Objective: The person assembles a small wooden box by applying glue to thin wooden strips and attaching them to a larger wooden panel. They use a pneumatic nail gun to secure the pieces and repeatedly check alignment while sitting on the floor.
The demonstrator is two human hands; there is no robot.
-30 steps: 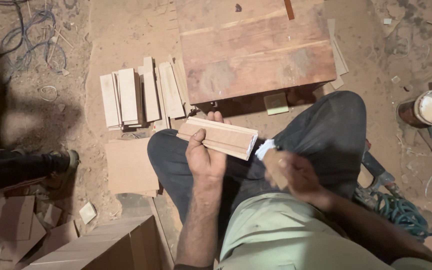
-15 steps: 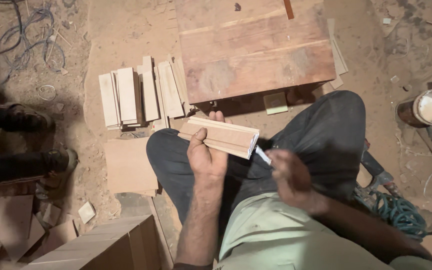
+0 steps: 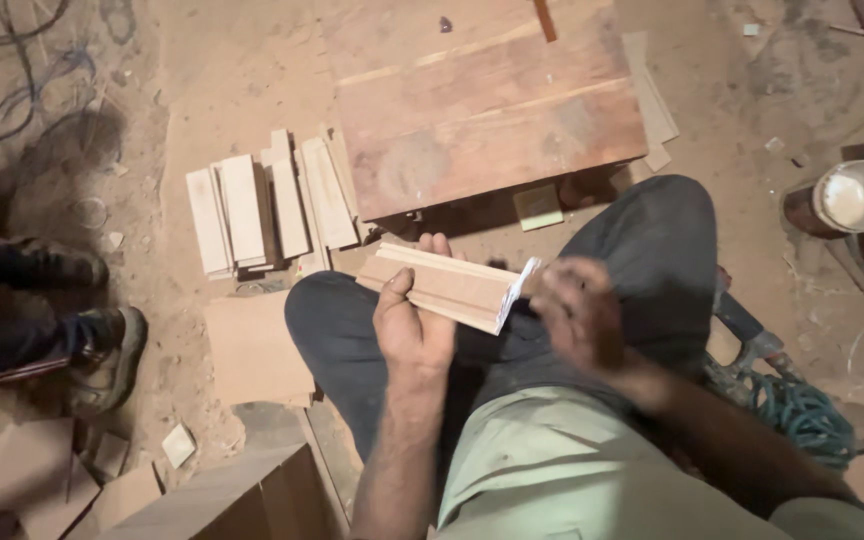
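Note:
My left hand (image 3: 410, 320) grips a short piece of pale wooden moulding (image 3: 452, 285) from underneath, holding it level over my lap. My right hand (image 3: 577, 312) is blurred and presses a folded scrap of white sandpaper (image 3: 517, 290) against the moulding's right end. I sit on the dirt floor with dark trousers, knees spread.
Several similar pale wood pieces (image 3: 272, 205) lie in a row on the floor ahead. A low wooden work block (image 3: 492, 120) stands beyond them. Another person's shoes (image 3: 102, 340) are at left. A metal tin (image 3: 847, 195) and coiled green cord (image 3: 797, 415) lie at right.
My right hand has moved up to the moulding's right end with the sandpaper. The other person's feet at left have shifted.

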